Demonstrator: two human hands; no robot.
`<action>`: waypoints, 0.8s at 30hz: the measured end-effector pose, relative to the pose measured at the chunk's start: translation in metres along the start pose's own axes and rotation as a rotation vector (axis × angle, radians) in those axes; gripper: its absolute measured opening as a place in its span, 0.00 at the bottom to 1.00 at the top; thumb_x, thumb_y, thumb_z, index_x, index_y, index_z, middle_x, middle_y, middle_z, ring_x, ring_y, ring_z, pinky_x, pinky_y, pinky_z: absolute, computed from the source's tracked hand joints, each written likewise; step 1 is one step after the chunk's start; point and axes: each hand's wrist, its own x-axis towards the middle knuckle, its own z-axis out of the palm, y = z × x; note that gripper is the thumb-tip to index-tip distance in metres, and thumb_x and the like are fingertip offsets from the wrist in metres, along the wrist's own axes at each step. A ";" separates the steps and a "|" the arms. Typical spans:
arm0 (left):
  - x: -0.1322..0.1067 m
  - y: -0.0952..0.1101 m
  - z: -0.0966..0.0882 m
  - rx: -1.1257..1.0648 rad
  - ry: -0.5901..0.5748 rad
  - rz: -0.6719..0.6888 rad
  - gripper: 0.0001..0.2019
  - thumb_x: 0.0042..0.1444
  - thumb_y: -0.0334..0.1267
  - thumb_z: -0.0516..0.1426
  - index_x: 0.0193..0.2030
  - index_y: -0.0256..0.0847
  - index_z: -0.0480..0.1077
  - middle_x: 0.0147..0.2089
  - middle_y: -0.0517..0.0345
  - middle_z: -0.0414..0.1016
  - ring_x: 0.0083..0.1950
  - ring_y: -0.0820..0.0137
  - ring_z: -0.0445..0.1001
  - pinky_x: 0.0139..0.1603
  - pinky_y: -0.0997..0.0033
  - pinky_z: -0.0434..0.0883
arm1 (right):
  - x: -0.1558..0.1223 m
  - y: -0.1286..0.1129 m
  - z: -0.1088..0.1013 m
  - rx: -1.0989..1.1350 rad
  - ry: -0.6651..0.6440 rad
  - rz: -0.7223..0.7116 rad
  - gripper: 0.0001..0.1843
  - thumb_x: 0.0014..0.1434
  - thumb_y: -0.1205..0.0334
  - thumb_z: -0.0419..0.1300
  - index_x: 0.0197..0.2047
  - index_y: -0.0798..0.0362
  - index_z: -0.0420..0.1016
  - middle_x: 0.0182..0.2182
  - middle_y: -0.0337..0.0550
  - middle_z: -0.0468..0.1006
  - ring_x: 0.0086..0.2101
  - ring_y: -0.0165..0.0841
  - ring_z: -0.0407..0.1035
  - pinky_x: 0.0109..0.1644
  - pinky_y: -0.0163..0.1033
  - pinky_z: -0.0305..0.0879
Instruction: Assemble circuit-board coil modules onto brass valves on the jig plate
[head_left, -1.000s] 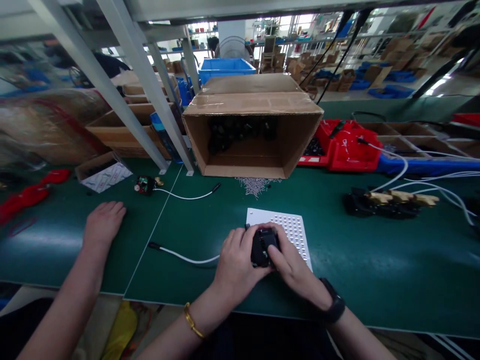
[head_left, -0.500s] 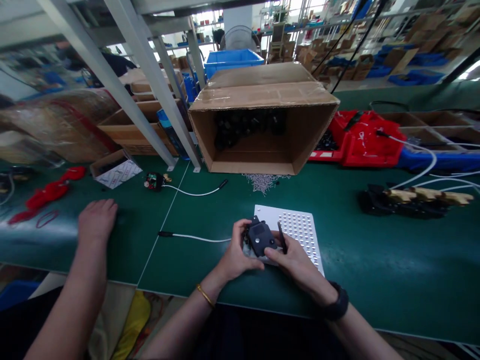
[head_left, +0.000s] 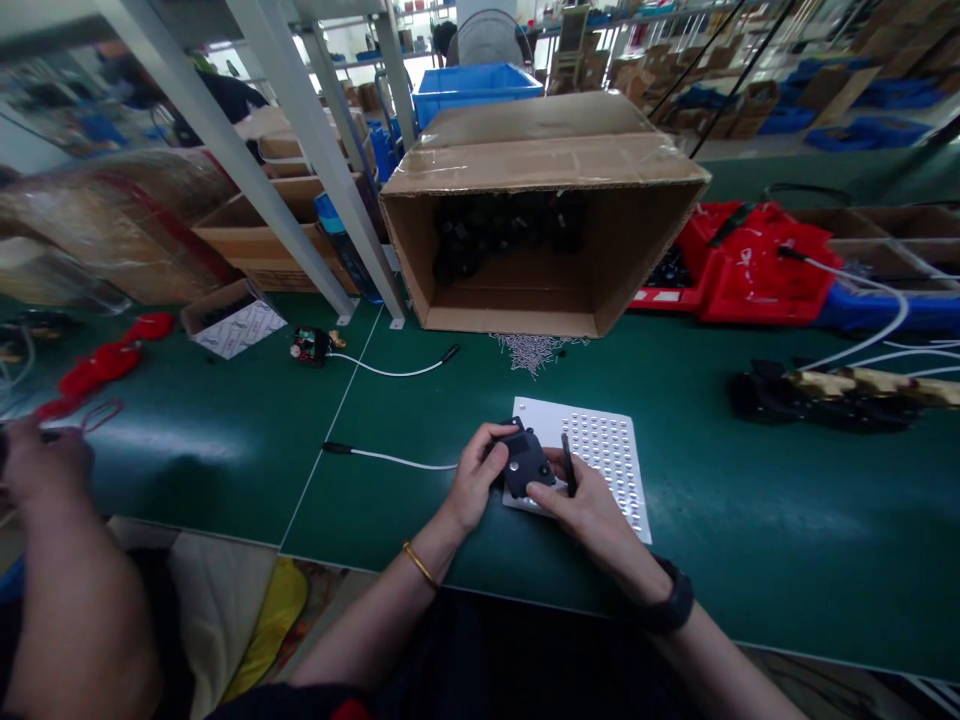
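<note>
Between my two hands is a dark plastic housing [head_left: 529, 462] with a round silvery spot on its face. My left hand [head_left: 478, 472] grips its left side, thumb laid on the front. Around its lower right edge my right hand [head_left: 581, 505] is closed, and a thin black stick-like tool [head_left: 568, 463] stands up between those fingers; its kind is unclear. A white cable [head_left: 405, 461] with a black plug runs left from behind my left hand. Under the hands lies a white plate with rows of holes [head_left: 637, 490].
Behind the plate a cardboard box [head_left: 517, 315] holds black parts, with a pile of small screws [head_left: 525, 352] before it. An opened unit [head_left: 309, 346] with a cable lies left. Brass-fitted black units [head_left: 825, 395] lie right. A co-worker's hand [head_left: 45, 460] is at far left.
My left thumb has moved up from below the housing onto its front. The co-worker's hand has shifted left towards the red items. The view has tilted down slightly.
</note>
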 end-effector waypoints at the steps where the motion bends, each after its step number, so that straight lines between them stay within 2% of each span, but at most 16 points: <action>1: 0.000 0.000 0.000 0.000 0.001 -0.002 0.16 0.58 0.47 0.50 0.46 0.39 0.67 0.44 0.55 0.70 0.46 0.65 0.67 0.47 0.68 0.64 | 0.000 0.000 0.001 0.005 0.007 0.000 0.24 0.47 0.54 0.65 0.45 0.56 0.68 0.40 0.49 0.74 0.41 0.43 0.69 0.37 0.43 0.68; 5: 0.001 0.002 -0.001 0.015 -0.014 -0.009 0.18 0.58 0.50 0.49 0.47 0.40 0.66 0.46 0.53 0.70 0.47 0.64 0.68 0.49 0.65 0.65 | -0.002 0.001 0.003 0.040 0.025 0.002 0.22 0.47 0.55 0.65 0.43 0.54 0.68 0.37 0.46 0.75 0.38 0.40 0.70 0.34 0.40 0.68; 7: 0.001 0.004 -0.002 0.043 -0.075 -0.002 0.22 0.57 0.54 0.48 0.49 0.40 0.65 0.47 0.52 0.70 0.48 0.62 0.68 0.50 0.63 0.65 | -0.004 0.004 0.004 0.096 0.038 0.021 0.22 0.47 0.54 0.66 0.44 0.54 0.68 0.34 0.45 0.76 0.31 0.36 0.70 0.28 0.36 0.66; 8: 0.001 0.004 -0.003 0.072 -0.121 0.008 0.25 0.54 0.56 0.50 0.51 0.40 0.64 0.48 0.51 0.69 0.49 0.61 0.68 0.51 0.62 0.64 | -0.005 0.006 0.005 0.134 0.047 0.038 0.23 0.48 0.53 0.66 0.44 0.55 0.67 0.32 0.44 0.75 0.26 0.33 0.69 0.24 0.34 0.63; 10: 0.001 0.003 -0.002 0.171 -0.197 0.026 0.36 0.42 0.56 0.61 0.55 0.41 0.58 0.52 0.49 0.67 0.52 0.58 0.67 0.54 0.59 0.64 | -0.008 0.009 0.007 0.213 0.061 0.070 0.25 0.48 0.52 0.66 0.45 0.55 0.66 0.31 0.42 0.75 0.19 0.27 0.64 0.18 0.31 0.57; 12: -0.001 0.000 -0.001 0.292 -0.181 0.042 0.45 0.32 0.46 0.68 0.58 0.42 0.53 0.54 0.48 0.64 0.53 0.56 0.66 0.54 0.57 0.63 | -0.010 0.011 0.010 0.258 0.066 0.074 0.25 0.48 0.52 0.66 0.46 0.54 0.66 0.32 0.43 0.75 0.18 0.26 0.63 0.17 0.31 0.56; 14: -0.002 -0.004 0.001 0.388 -0.107 0.060 0.42 0.34 0.36 0.68 0.56 0.41 0.53 0.54 0.48 0.63 0.53 0.58 0.66 0.54 0.57 0.63 | -0.010 0.012 0.011 0.239 0.068 0.049 0.25 0.48 0.52 0.66 0.46 0.53 0.65 0.34 0.45 0.75 0.23 0.30 0.68 0.20 0.32 0.61; 17: 0.000 -0.008 0.003 0.439 -0.059 0.095 0.36 0.37 0.30 0.64 0.54 0.41 0.54 0.53 0.49 0.64 0.51 0.60 0.67 0.53 0.58 0.64 | -0.007 0.014 0.008 0.092 0.053 -0.014 0.23 0.51 0.53 0.63 0.47 0.53 0.65 0.38 0.48 0.75 0.37 0.40 0.71 0.33 0.39 0.69; 19: 0.003 -0.009 0.001 0.443 -0.073 0.102 0.36 0.37 0.30 0.65 0.54 0.41 0.53 0.52 0.49 0.64 0.51 0.60 0.68 0.53 0.58 0.65 | -0.002 0.015 0.002 -0.098 0.074 -0.100 0.27 0.50 0.55 0.63 0.51 0.53 0.63 0.44 0.51 0.72 0.46 0.44 0.67 0.44 0.46 0.68; 21: 0.006 -0.011 -0.001 0.441 -0.096 0.106 0.37 0.36 0.33 0.66 0.54 0.41 0.53 0.52 0.49 0.65 0.51 0.60 0.68 0.53 0.58 0.65 | 0.005 0.013 -0.006 -0.331 0.073 -0.250 0.37 0.47 0.58 0.66 0.58 0.51 0.57 0.52 0.52 0.65 0.52 0.47 0.61 0.51 0.51 0.64; 23: 0.009 -0.014 -0.002 0.440 -0.119 0.121 0.39 0.34 0.36 0.68 0.53 0.41 0.54 0.52 0.49 0.64 0.52 0.59 0.67 0.53 0.57 0.64 | 0.013 0.007 -0.015 -0.537 -0.012 -0.412 0.43 0.45 0.60 0.67 0.62 0.48 0.52 0.57 0.50 0.60 0.53 0.47 0.59 0.53 0.53 0.61; 24: 0.009 -0.016 -0.002 0.439 -0.127 0.134 0.39 0.34 0.37 0.68 0.53 0.41 0.54 0.52 0.49 0.63 0.52 0.59 0.66 0.53 0.57 0.64 | 0.016 0.002 -0.019 -0.611 -0.083 -0.473 0.43 0.45 0.60 0.67 0.61 0.47 0.52 0.57 0.50 0.59 0.52 0.47 0.60 0.53 0.52 0.62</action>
